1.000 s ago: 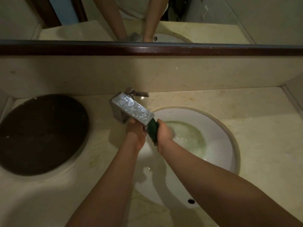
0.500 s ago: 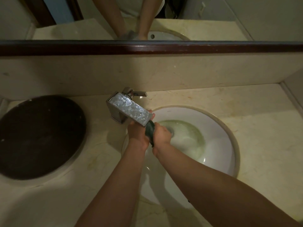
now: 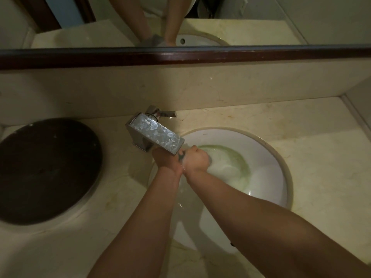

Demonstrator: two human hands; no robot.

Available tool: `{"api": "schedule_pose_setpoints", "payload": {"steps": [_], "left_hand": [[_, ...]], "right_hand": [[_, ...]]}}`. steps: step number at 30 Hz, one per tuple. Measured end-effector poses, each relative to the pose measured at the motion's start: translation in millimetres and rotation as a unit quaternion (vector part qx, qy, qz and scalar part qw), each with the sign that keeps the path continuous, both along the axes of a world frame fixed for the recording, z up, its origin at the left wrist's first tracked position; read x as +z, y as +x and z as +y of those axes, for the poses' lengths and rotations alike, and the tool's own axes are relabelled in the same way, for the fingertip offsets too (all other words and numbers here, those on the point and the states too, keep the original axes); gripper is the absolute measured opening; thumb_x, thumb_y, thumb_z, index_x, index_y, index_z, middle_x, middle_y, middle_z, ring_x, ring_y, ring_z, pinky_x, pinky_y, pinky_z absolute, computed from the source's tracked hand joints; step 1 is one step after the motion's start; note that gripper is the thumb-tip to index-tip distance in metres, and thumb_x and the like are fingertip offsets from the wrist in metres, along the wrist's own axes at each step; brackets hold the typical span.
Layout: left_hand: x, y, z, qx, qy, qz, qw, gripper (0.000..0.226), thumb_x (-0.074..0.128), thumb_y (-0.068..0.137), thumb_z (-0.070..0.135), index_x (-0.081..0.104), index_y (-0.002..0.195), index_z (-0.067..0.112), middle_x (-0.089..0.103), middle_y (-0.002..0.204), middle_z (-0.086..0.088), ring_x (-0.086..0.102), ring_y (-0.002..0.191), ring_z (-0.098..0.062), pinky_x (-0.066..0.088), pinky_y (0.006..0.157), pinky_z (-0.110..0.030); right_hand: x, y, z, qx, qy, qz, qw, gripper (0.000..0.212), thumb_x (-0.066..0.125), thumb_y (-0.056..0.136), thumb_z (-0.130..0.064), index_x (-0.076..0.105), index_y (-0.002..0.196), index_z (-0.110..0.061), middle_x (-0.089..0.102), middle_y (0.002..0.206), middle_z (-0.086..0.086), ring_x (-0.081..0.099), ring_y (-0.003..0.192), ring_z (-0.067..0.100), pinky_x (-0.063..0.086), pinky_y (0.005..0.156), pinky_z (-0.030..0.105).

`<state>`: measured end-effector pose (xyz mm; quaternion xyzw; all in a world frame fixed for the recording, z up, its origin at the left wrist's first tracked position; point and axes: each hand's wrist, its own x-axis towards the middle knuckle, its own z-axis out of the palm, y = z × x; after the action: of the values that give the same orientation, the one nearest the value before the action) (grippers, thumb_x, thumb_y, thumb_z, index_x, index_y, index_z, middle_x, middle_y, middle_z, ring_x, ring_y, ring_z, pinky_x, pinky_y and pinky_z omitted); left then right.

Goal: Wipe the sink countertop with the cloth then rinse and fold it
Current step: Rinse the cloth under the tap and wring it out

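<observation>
- The countertop [image 3: 301, 125] is pale cream marble with faint veins, and it runs back to a low splashback of the same stone behind the faucet [image 3: 155, 135].
- Above the splashback a dark wooden rail [image 3: 180, 56] edges the mirror [image 3: 261, 21], which shows the person's forearms and the basin rim.
- The faucet is a square chrome block, its top mottled with water spots; its lever points to the right.
- Left of the faucet a dark round cover [image 3: 46, 169] lies in the stone.
- Right of the faucet is the white round sink [image 3: 267, 157], with greenish water pooled in its bowl.
- Just under the faucet's spout the left hand [image 3: 165, 159] and right hand [image 3: 195, 160] are pressed together, both closed tight around the cloth [image 3: 181, 156]; only a dark sliver of it shows between them.
- The room is dim, and I can read no brand or writing anywhere.
</observation>
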<state>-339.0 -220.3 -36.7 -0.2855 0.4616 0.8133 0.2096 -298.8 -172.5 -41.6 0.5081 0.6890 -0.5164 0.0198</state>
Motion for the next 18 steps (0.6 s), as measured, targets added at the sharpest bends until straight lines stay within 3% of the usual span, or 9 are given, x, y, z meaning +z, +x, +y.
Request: {"api": "schedule_pose_setpoints", "payload": {"steps": [3, 8, 11, 14, 18], "left_hand": [[2.4, 1.8, 2.1, 0.017, 0.001, -0.046, 0.999, 0.038, 0.038, 0.095, -0.002, 0.044, 0.062, 0.014, 0.045, 0.035, 0.005, 0.039, 0.028, -0.010, 0.033, 0.038, -0.012], [2.4, 3.0, -0.5, 0.004, 0.026, -0.071, 0.997, 0.040, 0.033, 0.096, 0.005, 0.036, 0.059, 0.019, 0.037, 0.037, 0.004, 0.033, 0.029, -0.013, 0.029, 0.045, -0.015], [1.3, 4.8, -4.4, -0.010, 0.060, -0.055, 0.997, 0.035, 0.030, 0.096, 0.006, 0.040, 0.064, 0.019, 0.045, 0.044, 0.004, 0.043, 0.038, -0.014, 0.036, 0.047, -0.016], [9.0, 7.8, -7.1, -0.019, 0.073, -0.022, 0.997, 0.032, 0.036, 0.096, 0.012, 0.045, 0.066, 0.019, 0.050, 0.047, 0.005, 0.047, 0.040, -0.010, 0.039, 0.045, -0.018], [13.6, 12.6, -15.4, -0.035, 0.125, 0.021, 0.991, 0.033, 0.033, 0.098, 0.024, 0.057, 0.076, 0.016, 0.064, 0.061, 0.001, 0.060, 0.058, -0.013, 0.047, 0.065, -0.028]], "right_hand": [[0.5, 1.1, 2.3, 0.029, 0.059, -0.011, 0.998, 0.034, 0.043, 0.097, -0.021, 0.056, 0.117, 0.004, 0.066, 0.115, 0.019, 0.060, 0.111, 0.036, 0.045, 0.083, 0.034], [2.4, 3.6, 8.2, 0.012, -0.016, -0.007, 1.000, 0.038, 0.036, 0.098, -0.019, 0.061, 0.112, 0.005, 0.064, 0.111, 0.022, 0.060, 0.108, 0.037, 0.050, 0.090, 0.038], [4.7, 3.9, 6.6, -0.007, -0.026, 0.004, 1.000, 0.037, 0.038, 0.097, -0.020, 0.062, 0.109, 0.006, 0.056, 0.091, 0.014, 0.056, 0.089, 0.033, 0.048, 0.080, 0.035], [4.8, 4.5, 3.7, -0.074, -0.064, 0.031, 0.995, 0.029, 0.047, 0.092, -0.022, 0.064, 0.082, -0.001, 0.055, 0.073, 0.011, 0.055, 0.077, 0.030, 0.045, 0.064, 0.039], [10.6, 5.9, 1.6, -0.140, -0.133, 0.076, 0.978, 0.021, 0.055, 0.089, -0.025, 0.064, 0.079, -0.009, 0.059, 0.072, 0.008, 0.057, 0.070, 0.024, 0.047, 0.056, 0.035]]}}
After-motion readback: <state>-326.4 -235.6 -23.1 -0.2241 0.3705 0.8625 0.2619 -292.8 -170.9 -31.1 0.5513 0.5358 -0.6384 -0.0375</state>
